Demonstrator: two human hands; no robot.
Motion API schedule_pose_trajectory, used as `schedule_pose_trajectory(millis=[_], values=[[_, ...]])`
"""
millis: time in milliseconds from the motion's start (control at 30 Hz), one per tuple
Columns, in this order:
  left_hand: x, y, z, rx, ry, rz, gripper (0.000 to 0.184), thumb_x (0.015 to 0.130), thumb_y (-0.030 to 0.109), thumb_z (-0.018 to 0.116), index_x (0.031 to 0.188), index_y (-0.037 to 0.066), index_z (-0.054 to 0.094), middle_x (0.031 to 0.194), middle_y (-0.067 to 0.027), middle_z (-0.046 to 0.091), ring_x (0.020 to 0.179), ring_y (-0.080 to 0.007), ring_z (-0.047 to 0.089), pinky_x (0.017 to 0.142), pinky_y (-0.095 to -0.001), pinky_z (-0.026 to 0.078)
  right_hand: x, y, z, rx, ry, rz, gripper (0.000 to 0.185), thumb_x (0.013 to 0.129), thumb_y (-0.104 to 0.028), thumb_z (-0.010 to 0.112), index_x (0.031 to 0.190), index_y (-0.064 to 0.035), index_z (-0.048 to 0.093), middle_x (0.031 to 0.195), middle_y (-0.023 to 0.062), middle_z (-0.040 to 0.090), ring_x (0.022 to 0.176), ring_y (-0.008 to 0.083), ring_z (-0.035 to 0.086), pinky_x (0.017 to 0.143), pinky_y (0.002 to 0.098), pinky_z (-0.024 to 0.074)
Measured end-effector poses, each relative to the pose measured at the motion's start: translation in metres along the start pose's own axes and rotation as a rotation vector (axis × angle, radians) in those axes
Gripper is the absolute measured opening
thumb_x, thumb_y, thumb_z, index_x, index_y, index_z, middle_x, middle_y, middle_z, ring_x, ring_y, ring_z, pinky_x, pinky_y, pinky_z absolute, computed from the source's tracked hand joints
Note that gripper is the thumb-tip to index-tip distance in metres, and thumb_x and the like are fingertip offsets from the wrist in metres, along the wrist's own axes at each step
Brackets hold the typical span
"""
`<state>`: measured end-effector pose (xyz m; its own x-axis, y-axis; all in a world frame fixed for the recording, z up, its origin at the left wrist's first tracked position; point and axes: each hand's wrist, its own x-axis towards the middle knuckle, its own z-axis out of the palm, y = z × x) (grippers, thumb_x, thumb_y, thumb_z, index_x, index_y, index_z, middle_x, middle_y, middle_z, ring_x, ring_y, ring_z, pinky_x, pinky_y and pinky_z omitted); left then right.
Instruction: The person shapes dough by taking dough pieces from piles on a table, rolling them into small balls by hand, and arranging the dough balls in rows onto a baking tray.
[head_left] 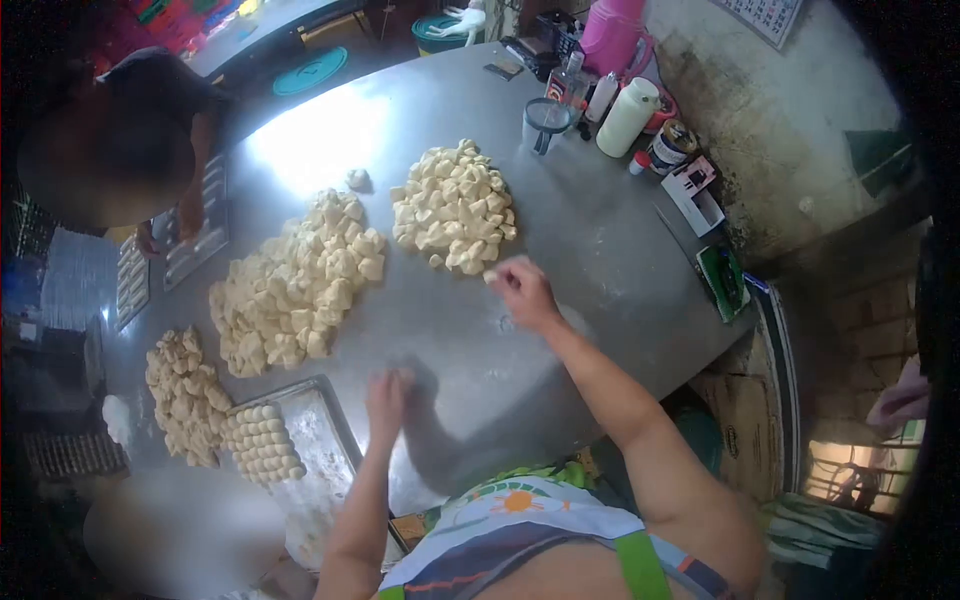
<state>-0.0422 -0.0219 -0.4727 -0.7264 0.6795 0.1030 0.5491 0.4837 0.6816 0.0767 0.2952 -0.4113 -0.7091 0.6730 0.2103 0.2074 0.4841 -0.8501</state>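
Observation:
My right hand [527, 295] is at the near edge of a pile of cut dough pieces [455, 205], its fingers closed on a small piece of dough [491, 277]; motion blurs the fingertips. My left hand [388, 400] is low over the steel table [470, 370], its fingers curled together and slightly blurred. Whatever lies under that palm is hidden. Left of it is a metal tray [325, 425] with rows of round dough balls [265, 440]. A larger dough heap [300, 280] spreads beyond the tray, and a browner heap [185, 395] lies farther left.
Across the table a person [165, 100] has their hands at molded trays [200, 225]; another person [185, 530] is at lower left. Along the wall are a pale green flask [628, 117], a measuring jug [547, 122], a small box [695, 197] and a green packet [722, 283].

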Motion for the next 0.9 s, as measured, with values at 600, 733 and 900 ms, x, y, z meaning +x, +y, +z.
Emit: schedule_pose_trajectory(millis=[600, 733, 900], values=[[-0.064, -0.005, -0.002, -0.105, 0.04, -0.026, 0.025, 0.094, 0.018, 0.057, 0.109, -0.002, 0.057, 0.104, -0.023, 0.055, 0.1, -0.043, 0.052, 0.09, -0.0501, 0.04, -0.118, -0.015, 0.028, -0.094, -0.081, 0.064, 0.032, 0.089, -0.026, 0.062, 0.114, -0.0069, 0.057, 0.099, 0.0161, 0.064, 0.088, 0.0368, 0.062, 0.079, 0.0451, 0.0503], [-0.102, 0.015, -0.018, 0.02, -0.083, 0.048, 0.027, 0.09, 0.013, 0.058, 0.11, -0.003, 0.055, 0.107, -0.0235, 0.055, 0.101, -0.0426, 0.05, 0.091, -0.0517, 0.037, -0.245, 0.019, -0.008, -0.843, -0.346, 0.044, 0.03, 0.09, -0.032, 0.059, 0.11, -0.0094, 0.063, 0.104, 0.0154, 0.061, 0.101, 0.0325, 0.057, 0.087, 0.0515, 0.0427], [-0.041, -0.01, -0.001, 0.319, -0.059, 0.105, 0.039, 0.08, 0.011, 0.062, 0.118, 0.005, 0.056, 0.111, -0.0159, 0.056, 0.11, -0.0367, 0.05, 0.097, -0.0515, 0.036, -0.185, 0.042, 0.035, -0.762, -0.119, -0.14, 0.031, 0.092, -0.034, 0.054, 0.111, -0.0111, 0.064, 0.117, 0.0172, 0.057, 0.109, 0.033, 0.051, 0.094, 0.0513, 0.0388]])
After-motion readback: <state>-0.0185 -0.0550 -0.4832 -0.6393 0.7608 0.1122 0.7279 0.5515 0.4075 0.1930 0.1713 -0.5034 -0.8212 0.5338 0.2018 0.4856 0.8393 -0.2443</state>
